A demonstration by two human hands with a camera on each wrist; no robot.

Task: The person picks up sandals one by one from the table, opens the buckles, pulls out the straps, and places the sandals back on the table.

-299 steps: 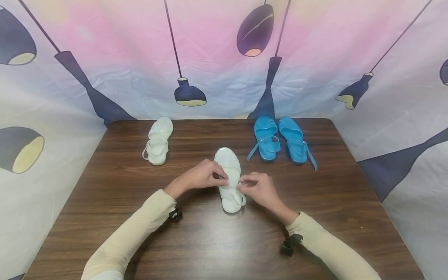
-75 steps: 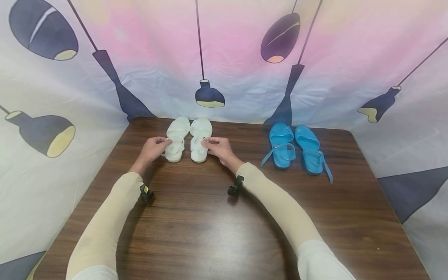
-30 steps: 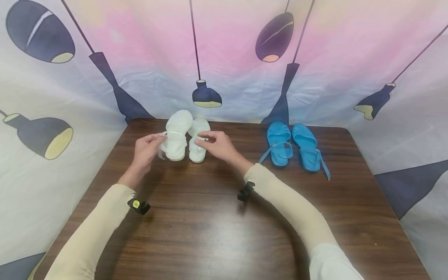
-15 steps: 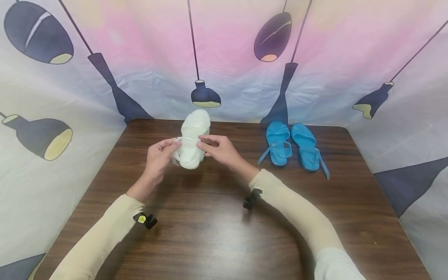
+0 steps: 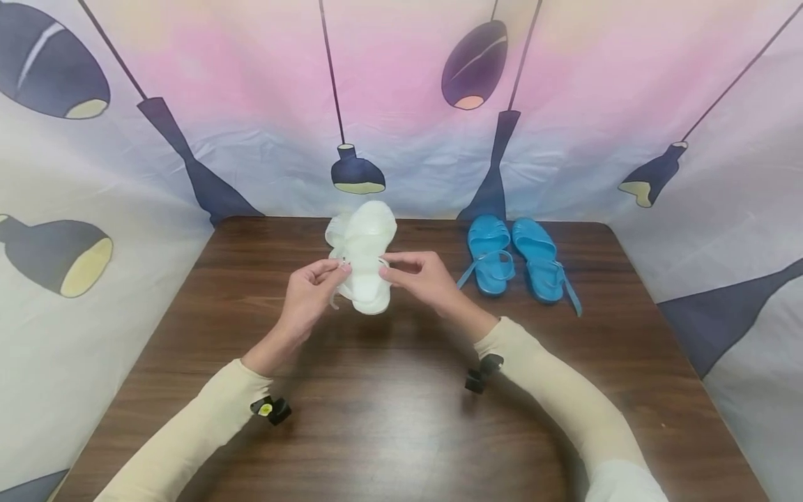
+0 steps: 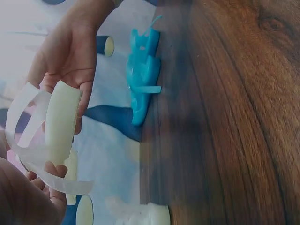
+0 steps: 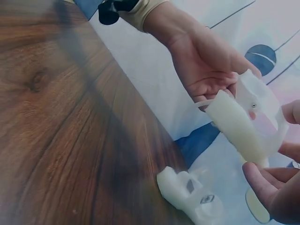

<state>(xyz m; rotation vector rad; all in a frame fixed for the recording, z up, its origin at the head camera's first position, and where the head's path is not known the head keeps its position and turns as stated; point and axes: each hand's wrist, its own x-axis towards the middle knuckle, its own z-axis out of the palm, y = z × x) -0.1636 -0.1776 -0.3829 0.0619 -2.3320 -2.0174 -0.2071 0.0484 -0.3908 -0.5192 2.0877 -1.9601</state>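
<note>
A white jelly sandal (image 5: 371, 233) hangs above the table between my two hands, toe pointing away; both wrist views show its sole (image 6: 63, 119) off the tabletop. My left hand (image 5: 306, 296) pinches the ankle strap side at the left, with a loose strap end (image 6: 75, 186) dangling beneath. On the opposite side my right hand (image 5: 429, 282) grips the sandal's edge between thumb and fingers. The other white sandal (image 5: 337, 229) rests on the table behind it, partly covered in the head view; the right wrist view shows this resting sandal (image 7: 180, 187) lower down.
Two blue sandals (image 5: 489, 244) stand side by side at the back right, their straps undone and trailing. Behind the brown wooden table (image 5: 389, 411) hangs a cloth backdrop (image 5: 263, 153) printed with lamps. A black wrist camera sits on each sleeve.
One white sandal, standing beside its mate 2.5 seconds ago, has been lifted by my left hand and carried right and nearer. My right hand has left the other sandal and now holds the lifted one.
</note>
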